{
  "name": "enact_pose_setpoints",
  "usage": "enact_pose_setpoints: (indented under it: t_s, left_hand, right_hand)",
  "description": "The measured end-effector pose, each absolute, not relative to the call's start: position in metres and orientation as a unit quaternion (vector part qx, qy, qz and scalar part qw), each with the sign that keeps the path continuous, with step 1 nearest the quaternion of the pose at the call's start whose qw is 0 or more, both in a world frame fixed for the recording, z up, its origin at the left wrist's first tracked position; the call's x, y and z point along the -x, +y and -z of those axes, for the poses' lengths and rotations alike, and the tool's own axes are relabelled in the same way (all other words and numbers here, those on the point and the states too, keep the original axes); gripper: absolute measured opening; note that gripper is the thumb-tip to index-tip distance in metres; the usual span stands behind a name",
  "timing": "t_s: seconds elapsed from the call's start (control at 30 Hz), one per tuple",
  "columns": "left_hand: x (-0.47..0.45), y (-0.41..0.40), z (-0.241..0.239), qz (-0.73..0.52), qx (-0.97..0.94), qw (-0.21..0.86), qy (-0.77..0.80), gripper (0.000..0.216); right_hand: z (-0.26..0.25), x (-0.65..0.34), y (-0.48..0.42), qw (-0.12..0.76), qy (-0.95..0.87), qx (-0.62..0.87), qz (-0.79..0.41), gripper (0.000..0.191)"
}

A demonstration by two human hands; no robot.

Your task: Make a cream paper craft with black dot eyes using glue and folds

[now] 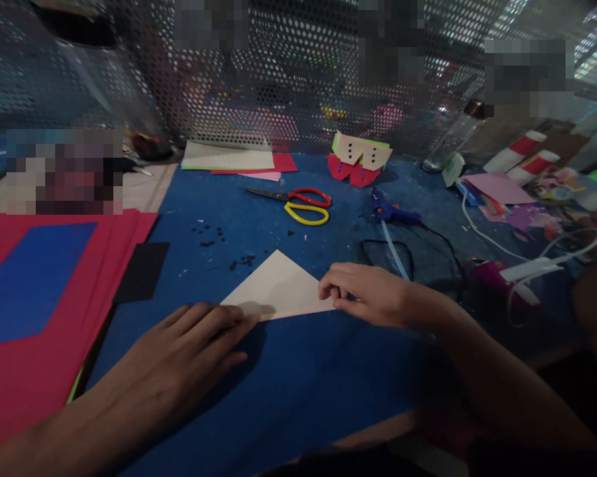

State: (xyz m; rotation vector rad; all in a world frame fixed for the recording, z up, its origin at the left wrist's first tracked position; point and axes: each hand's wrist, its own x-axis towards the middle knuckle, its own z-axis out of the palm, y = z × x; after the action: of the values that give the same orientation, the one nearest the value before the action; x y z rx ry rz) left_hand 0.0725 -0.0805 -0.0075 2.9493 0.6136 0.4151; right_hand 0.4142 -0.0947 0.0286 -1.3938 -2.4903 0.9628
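Note:
A pale paper folded into a triangle (278, 288) lies on the blue table cover (288, 384). My left hand (179, 351) lies flat with its fingers stretched out, the fingertips pressing the triangle's left corner along the fold. My right hand (365, 291) pinches the triangle's right corner with curled fingers. The fold runs between the two hands along the paper's near edge.
Red and yellow scissors (301, 204) and a blue glue gun (387, 212) with its cord lie beyond the paper. Red and blue sheets (34, 298) are stacked at the left, a black card (142, 271) beside them. A paper craft (360, 159) stands by the perforated metal screen (288, 79). Clutter fills the right.

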Motion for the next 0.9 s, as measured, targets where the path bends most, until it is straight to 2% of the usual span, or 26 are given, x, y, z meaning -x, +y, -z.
enact_pose_setpoints:
  t_s: [0.27, 0.5, 0.9]
  left_hand:
    - [-0.0747, -0.0803, 0.0115, -0.115, -0.966, 0.062, 0.223, 0.043]
    - [-0.0743, -0.0802, 0.011, -0.109, -0.967, 0.061, 0.221, 0.039]
    - [-0.0753, -0.0837, 0.0115, -0.096, -0.97, 0.055, 0.217, 0.046]
  right_hand:
    - [-0.0299, -0.414, -0.0948, 0.064, -0.824, 0.463, -0.321, 0.023]
    - [-0.0301, -0.4133, -0.0957, 0.069, -0.828, 0.461, -0.312, 0.026]
    - [-0.0304, -0.4145, -0.0962, 0.071, -0.836, 0.45, -0.306, 0.025]
